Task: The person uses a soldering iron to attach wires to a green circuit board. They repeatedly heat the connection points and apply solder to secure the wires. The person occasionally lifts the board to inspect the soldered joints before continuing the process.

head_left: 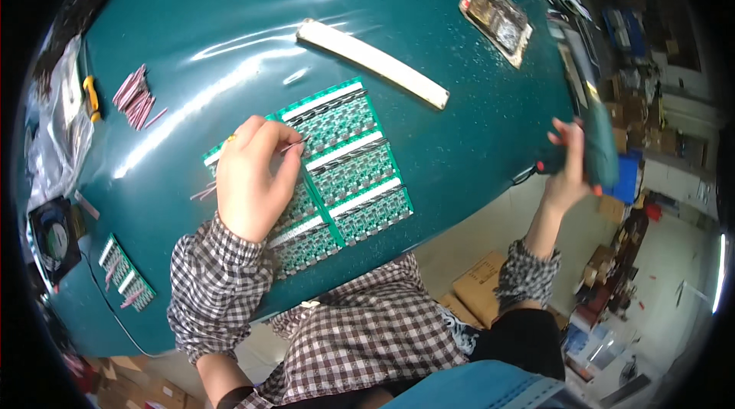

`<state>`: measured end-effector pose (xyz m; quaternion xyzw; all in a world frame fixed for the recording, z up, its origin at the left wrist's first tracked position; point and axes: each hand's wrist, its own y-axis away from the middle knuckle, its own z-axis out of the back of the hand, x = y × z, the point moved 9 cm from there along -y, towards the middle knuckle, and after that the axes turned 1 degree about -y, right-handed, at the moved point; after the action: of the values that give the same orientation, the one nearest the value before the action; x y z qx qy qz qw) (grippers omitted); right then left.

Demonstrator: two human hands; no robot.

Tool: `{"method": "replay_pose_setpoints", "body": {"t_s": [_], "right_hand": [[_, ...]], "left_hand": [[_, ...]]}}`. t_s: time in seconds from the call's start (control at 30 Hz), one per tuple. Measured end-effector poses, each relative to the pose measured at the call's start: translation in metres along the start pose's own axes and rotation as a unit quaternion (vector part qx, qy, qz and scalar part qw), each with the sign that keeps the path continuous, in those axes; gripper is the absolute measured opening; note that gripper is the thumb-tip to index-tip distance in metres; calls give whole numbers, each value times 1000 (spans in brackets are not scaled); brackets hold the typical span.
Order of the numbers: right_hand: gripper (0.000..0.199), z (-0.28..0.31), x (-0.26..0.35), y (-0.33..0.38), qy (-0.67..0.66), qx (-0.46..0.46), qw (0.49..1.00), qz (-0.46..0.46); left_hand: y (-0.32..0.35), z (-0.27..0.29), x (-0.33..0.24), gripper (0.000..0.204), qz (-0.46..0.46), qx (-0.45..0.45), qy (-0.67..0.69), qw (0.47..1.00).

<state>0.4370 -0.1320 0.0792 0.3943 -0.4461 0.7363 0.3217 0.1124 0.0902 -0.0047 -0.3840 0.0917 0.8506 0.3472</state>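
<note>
Near the table's front edge lies a panel of green circuit boards (348,150) with white strips, rows of small parts and black wires. My left hand (256,172) rests over its left part, covering some boards. Thumb and forefinger pinch a thin wire (293,146) above the middle of the panel. More pink wire ends (204,192) stick out beside that hand. At the right end of the table my right hand (568,172) is raised and blurred. Red and black ends (541,167) show beside it, seemingly of something in its fingers; its kind is unclear.
A long white bar (373,62) lies behind the panel. At the back right sits a stained tray (496,20). Pink wires (136,99), a yellow-handled screwdriver (92,98), a clear plastic bag (57,133) and a smaller board (126,273) lie leftward. Cardboard (478,286) stands below the table edge.
</note>
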Motion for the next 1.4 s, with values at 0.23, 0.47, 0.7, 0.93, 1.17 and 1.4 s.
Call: {"method": "replay_pose_setpoints", "body": {"t_s": [0.23, 0.47, 0.7, 0.93, 1.17, 1.4], "right_hand": [[23, -22, -32, 40, -137, 95, 967, -190], [34, -49, -38, 105, -286, 185, 862, -376], [38, -64, -38, 123, -316, 229, 820, -419], [40, -77, -31, 134, -261, 265, 842, -390], [48, -92, -15, 141, -142, 324, 875, -331], [46, -94, -15, 148, -143, 335, 871, -329]], "left_hand": [[-5, -8, -3, 10, -49, -21, -104, 993], [-3, -15, 1, 11, -47, -23, -104, 993], [-2, -17, 2, 13, -51, -54, -98, 992], [0, -14, 2, 15, -48, -75, -95, 991], [0, -16, 5, 16, -33, -76, -112, 990], [1, -17, 8, 16, -14, -82, -108, 991]]}}
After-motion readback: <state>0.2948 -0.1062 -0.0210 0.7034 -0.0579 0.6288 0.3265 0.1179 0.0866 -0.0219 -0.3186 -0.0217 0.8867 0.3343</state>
